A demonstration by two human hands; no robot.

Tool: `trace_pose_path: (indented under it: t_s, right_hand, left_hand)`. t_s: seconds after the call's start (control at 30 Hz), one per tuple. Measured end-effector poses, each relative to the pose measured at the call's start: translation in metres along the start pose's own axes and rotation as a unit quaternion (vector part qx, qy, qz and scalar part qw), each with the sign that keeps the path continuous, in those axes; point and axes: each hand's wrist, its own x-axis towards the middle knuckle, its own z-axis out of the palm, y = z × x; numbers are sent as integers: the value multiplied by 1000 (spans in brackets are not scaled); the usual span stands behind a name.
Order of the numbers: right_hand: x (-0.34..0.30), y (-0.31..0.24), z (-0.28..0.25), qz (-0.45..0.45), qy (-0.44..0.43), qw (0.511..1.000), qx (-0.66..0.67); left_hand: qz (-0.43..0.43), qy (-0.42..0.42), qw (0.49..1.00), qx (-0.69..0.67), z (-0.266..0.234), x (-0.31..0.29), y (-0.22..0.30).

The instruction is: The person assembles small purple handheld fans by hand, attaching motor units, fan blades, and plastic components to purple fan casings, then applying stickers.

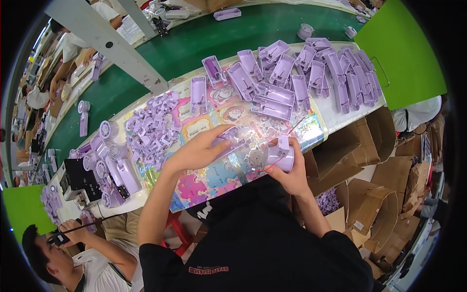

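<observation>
My left hand point(200, 149) is closed round a lilac plastic handle shell point(235, 138), low over the colourful patterned mat point(221, 168). To its right, my right hand point(293, 175) grips a lilac round housing point(282, 159). A small lilac bracket point(283, 142) sits at the top of that housing, by my fingertips, and thin red wires stick out around it. Whether the bracket is attached or pinched there, I cannot tell. Just beyond my hands lie open lilac handle shells point(274, 93), some with wires inside. Left of my left hand spreads a heap of small lilac brackets point(153, 127).
A green conveyor belt point(187, 46) curves behind the bench, past a grey metal post point(109, 44). Lilac fan-like assemblies point(127, 176) crowd the left end. Green panels point(401, 53) flank the bench. Cardboard boxes point(372, 209) stand at right. A co-worker point(104, 258) sits at lower left.
</observation>
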Motion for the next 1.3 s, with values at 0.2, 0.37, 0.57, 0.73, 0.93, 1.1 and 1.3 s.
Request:
trace_pose_path:
  t_s: [0.2, 0.37, 0.57, 0.73, 0.93, 1.1, 1.3]
  right_hand:
    - [-2, -1, 8, 2, -24, 1000, -15]
    - [3, -7, 6, 26, -29, 999, -33]
    - [33, -16, -5, -110, -83, 902, -410]
    - [52, -26, -1, -224, -132, 854, -451]
    - [56, -28, 10, -272, -184, 835, -441]
    - [58, -29, 14, -274, -210, 817, -462]
    - [57, -38, 17, -265, -207, 805, -489]
  left_hand:
    - [-14, 37, 999, -13, -2, -5, -7]
    - [-18, 63, 998, 6, 4, -10, -8]
    - [-2, 58, 998, 3, 6, -18, -9]
    - [-30, -51, 998, 10, -1, -21, 0]
    - [-47, -16, 999, 20, 1, -24, -4]
    - [-35, -20, 998, 50, 4, -21, -14]
    - [-47, -33, 997, 45, 1, -22, 10]
